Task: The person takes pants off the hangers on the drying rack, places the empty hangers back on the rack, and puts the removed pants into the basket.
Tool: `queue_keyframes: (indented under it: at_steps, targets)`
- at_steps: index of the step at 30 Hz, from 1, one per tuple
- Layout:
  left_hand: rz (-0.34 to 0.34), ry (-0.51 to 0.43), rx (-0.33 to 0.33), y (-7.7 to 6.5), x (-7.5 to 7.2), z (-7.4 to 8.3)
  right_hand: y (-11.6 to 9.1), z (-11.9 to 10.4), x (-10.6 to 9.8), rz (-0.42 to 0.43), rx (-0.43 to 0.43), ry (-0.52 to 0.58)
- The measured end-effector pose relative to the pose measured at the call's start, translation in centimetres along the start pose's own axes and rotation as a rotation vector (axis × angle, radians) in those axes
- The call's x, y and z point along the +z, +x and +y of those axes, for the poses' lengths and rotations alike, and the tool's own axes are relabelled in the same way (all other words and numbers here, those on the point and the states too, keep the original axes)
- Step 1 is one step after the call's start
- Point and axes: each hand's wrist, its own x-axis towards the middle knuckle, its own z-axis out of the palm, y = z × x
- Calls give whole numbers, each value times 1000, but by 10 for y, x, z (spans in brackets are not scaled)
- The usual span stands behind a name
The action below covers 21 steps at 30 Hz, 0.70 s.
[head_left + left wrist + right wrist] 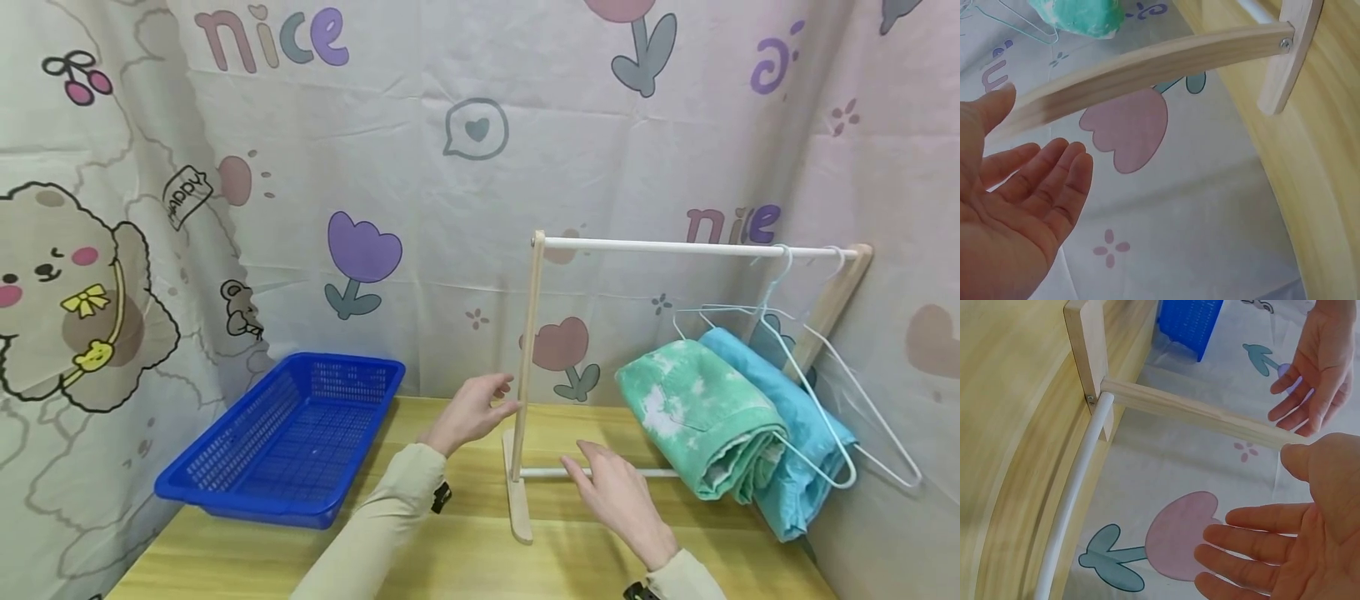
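My left hand [471, 414] is beside the left wooden post [529, 342] of a small clothes rack. Its fingers are loosely bent and hold nothing; in the left wrist view the palm faces the post with a gap. On the other side of that post, above the lower white rod [547, 472], is my right hand [619, 498], fingers spread and holding nothing. A green-and-white tie-dye garment [697, 417] and a light blue garment [806, 433] hang folded over pale blue wire hangers [828, 417] at the rack's right end.
A blue perforated plastic basket [330, 500] stands on the left of the wood-grain table [450, 550]. The rack's upper white rod [660, 245] runs to the right wooden post [832, 304]. A printed curtain [420, 167] encloses the back and sides.
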Motion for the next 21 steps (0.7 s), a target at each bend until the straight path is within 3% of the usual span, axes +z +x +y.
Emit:
queue_keyframes:
  at_steps: [10,21]
  targets:
    - [43,-63,35,8,11,5,2,8,-14,63,-13,-18]
    - [23,-153,-13,9,23,3,7,24,-38,161,-47,-48]
